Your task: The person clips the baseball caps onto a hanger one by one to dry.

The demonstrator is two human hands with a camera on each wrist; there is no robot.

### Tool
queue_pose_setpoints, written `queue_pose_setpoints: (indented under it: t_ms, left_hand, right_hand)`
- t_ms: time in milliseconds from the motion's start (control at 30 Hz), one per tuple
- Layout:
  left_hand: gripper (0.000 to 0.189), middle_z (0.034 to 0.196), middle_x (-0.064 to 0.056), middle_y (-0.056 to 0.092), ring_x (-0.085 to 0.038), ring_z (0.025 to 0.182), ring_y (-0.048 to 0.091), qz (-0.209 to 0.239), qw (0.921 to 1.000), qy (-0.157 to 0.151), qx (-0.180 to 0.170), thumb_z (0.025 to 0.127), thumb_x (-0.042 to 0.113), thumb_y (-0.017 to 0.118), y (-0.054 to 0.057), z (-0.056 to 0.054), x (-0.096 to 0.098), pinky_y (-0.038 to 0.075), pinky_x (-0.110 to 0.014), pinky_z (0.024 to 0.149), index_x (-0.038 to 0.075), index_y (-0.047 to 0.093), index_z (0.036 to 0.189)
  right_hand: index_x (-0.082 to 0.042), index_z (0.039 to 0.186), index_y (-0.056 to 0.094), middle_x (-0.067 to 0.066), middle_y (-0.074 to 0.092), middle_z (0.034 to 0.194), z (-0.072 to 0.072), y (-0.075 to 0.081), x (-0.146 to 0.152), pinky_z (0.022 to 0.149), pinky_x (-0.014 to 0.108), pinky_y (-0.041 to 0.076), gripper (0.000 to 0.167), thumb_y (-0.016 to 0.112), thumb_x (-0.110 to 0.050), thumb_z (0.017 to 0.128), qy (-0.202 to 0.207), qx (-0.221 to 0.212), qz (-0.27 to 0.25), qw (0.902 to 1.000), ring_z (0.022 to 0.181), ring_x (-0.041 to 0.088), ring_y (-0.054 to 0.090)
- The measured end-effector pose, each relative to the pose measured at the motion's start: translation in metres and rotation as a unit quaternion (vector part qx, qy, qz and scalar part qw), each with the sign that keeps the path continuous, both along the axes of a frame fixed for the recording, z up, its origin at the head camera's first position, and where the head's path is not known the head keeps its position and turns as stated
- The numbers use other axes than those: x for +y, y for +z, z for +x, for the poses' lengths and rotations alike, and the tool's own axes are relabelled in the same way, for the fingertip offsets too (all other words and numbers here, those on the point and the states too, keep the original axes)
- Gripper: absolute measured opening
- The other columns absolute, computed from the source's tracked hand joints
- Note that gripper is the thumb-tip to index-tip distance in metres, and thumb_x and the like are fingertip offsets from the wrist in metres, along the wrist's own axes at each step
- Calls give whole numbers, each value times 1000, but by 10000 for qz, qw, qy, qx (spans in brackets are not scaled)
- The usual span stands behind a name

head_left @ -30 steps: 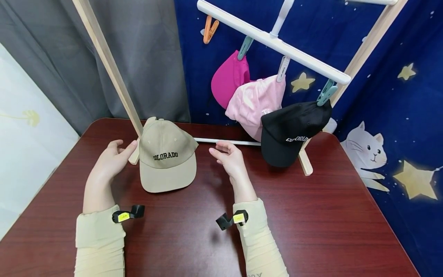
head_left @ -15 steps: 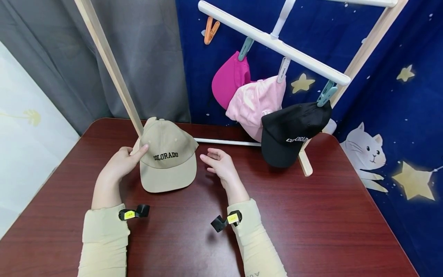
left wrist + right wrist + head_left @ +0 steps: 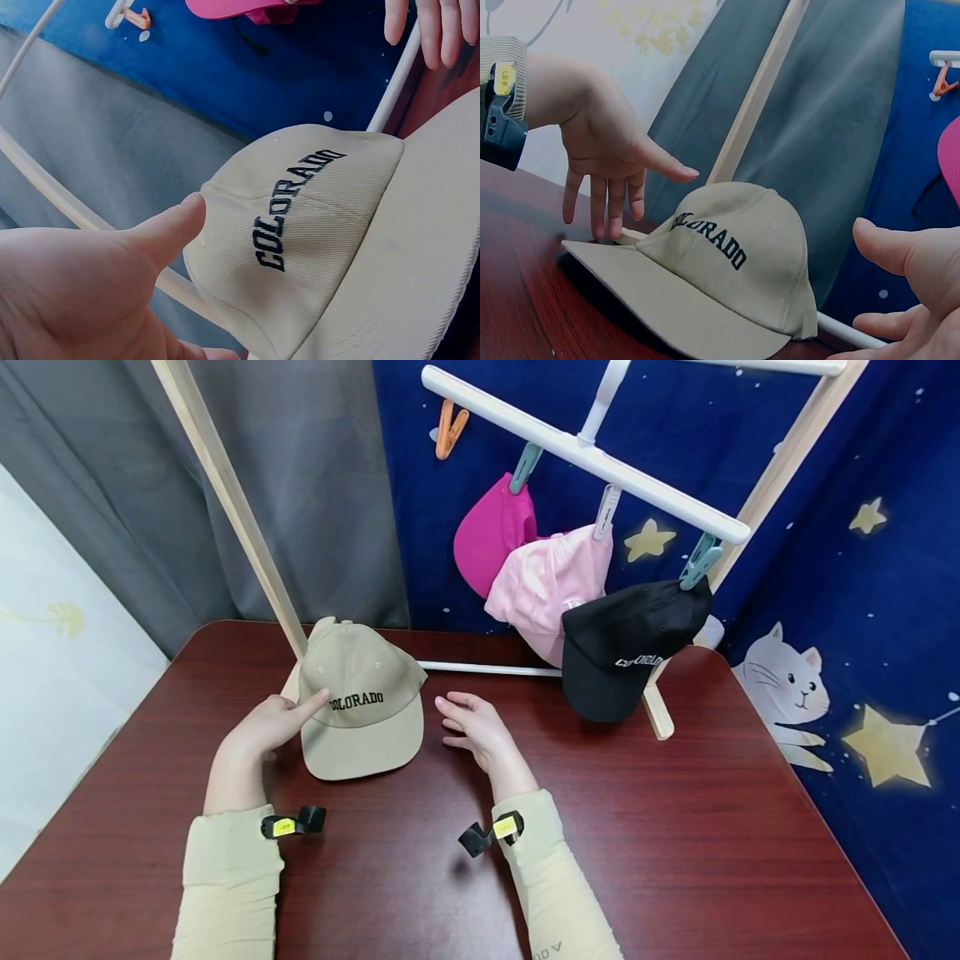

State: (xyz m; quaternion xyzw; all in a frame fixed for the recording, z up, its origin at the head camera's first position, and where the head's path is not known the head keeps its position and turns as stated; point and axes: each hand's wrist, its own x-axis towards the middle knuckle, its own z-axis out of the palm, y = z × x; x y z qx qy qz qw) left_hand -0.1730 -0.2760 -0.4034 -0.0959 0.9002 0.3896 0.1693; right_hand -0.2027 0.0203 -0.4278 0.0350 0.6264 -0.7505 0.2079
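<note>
A beige baseball cap (image 3: 348, 660) lettered COLORADO sits crown up on the table, its brim facing me. At its left side is my left hand (image 3: 273, 722), thumb stretched over the crown's edge. The right wrist view shows that hand's fingers (image 3: 598, 202) hanging straight beside the cap (image 3: 735, 240); whether the thumb touches the fabric I cannot tell. My right hand (image 3: 480, 731) hovers a little to the right of the cap, apart from it, fingers spread and loosely bent with nothing in them.
Behind stands a wood-and-white rack; from its white bar (image 3: 585, 456) clothespins hold a magenta cap (image 3: 491, 539), a light pink cap (image 3: 551, 585) and a black cap (image 3: 630, 639). An orange clothespin (image 3: 450, 431) hangs at the bar's left end. A wooden post (image 3: 232, 510) rises behind the beige cap.
My left hand has come rightward and down to the beige cap's left side. My right hand has shifted left and slightly down, nearer the cap. The cap has stayed in place.
</note>
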Motion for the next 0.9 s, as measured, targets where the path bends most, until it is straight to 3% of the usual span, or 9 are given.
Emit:
queue_pose_setpoints:
  t_ms: [367,633,900]
  left_hand:
    - [66,70,-6,36,-24,71,46,30,10000,66,-39,87,73,39,-1,0,3,49,-39,60,9,36,73]
    - [63,55,1,32,-17,57,39,232,9997,4,5,89,70,42,-3,-2,4,49,-39,59,12,33,66]
    - [64,56,0,37,-20,59,43,219,9998,32,14,88,70,43,-4,-1,6,48,-39,59,10,36,69]
  right_hand:
    - [5,142,36,21,43,140,-3,-9,3,96,52,42,59,61,-22,95,120,-150,-202,9996,125,39,45]
    - [4,141,38,30,42,137,-3,-10,0,98,52,40,54,57,-21,97,339,-208,-447,9982,125,40,44]
    - [5,140,38,32,43,133,-3,-15,-3,99,51,39,51,54,-18,98,432,-337,-669,9962,124,41,45]
